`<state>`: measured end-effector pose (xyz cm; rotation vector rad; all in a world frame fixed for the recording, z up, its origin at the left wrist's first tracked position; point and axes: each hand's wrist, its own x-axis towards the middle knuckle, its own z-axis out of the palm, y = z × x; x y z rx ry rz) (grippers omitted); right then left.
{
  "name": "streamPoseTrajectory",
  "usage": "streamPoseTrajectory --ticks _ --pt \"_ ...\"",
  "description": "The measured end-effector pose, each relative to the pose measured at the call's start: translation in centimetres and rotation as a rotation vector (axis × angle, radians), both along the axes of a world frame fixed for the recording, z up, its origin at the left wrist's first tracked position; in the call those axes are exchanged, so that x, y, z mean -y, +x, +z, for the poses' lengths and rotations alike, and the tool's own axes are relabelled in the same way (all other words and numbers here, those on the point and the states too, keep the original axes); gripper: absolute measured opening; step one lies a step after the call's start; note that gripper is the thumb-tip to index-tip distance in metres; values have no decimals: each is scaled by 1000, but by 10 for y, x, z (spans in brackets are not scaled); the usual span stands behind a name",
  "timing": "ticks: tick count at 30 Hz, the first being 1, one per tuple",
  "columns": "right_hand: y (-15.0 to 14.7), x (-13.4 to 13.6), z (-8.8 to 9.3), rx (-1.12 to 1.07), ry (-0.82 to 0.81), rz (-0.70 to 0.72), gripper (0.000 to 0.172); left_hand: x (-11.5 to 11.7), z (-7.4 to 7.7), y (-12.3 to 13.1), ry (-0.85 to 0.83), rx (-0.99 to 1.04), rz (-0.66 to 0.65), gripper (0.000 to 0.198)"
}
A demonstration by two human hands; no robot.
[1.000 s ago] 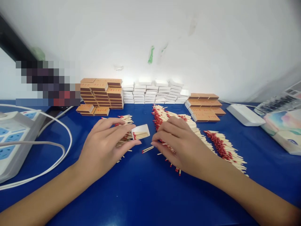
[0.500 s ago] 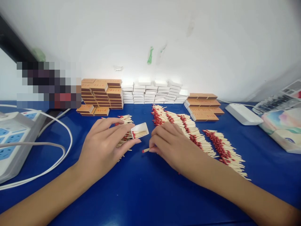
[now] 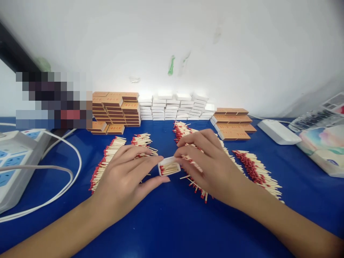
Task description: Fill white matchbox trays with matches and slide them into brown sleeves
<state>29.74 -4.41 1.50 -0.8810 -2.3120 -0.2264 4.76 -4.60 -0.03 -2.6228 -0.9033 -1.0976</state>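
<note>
A small white matchbox tray (image 3: 173, 159) with several red-tipped matches (image 3: 170, 168) lying in it is tilted toward me above the blue table. My left hand (image 3: 126, 172) grips its left end between thumb and forefinger. At the right end, the fingertips of my right hand (image 3: 206, 161) are closed on the tray's edge; the thumb is partly hidden. Behind my right hand spreads a large heap of loose matches (image 3: 182, 129), partly covered by it. Two smaller heaps lie by my left hand, a left one (image 3: 103, 163) and a farther one (image 3: 142, 139).
Along the wall stand stacked orange matchboxes (image 3: 115, 111), white trays (image 3: 172, 107) and more orange boxes (image 3: 232, 123). Another match heap (image 3: 255, 172) lies right. A power strip (image 3: 16, 161) with white cables is at left; a white adapter (image 3: 278, 130) and tissue pack (image 3: 322, 150) are at right.
My left hand has moved the tray slightly right and down. My right hand, which held a match apart from the tray, now touches the tray's right end; that match no longer shows in its fingers.
</note>
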Motion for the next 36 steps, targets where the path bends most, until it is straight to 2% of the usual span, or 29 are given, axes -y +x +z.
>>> streamPoseTrajectory --ticks 3,7,12,25,36 --pt "20 -15 4 -11 -43 -55 7 -2 0 -2 7 -16 43 35" --pt "47 -31 6 97 -225 -40 12 -3 -2 -5 12 -32 68 35" --pt "56 -35 4 159 -374 -10 16 -2 -1 -6 20 -43 66 32" --pt "52 -37 -8 289 -308 -42 21 -3 -1 -5 2 -53 54 32" --pt "53 -37 -6 309 -309 -38 21 -5 -3 -5 -12 -61 47 33"
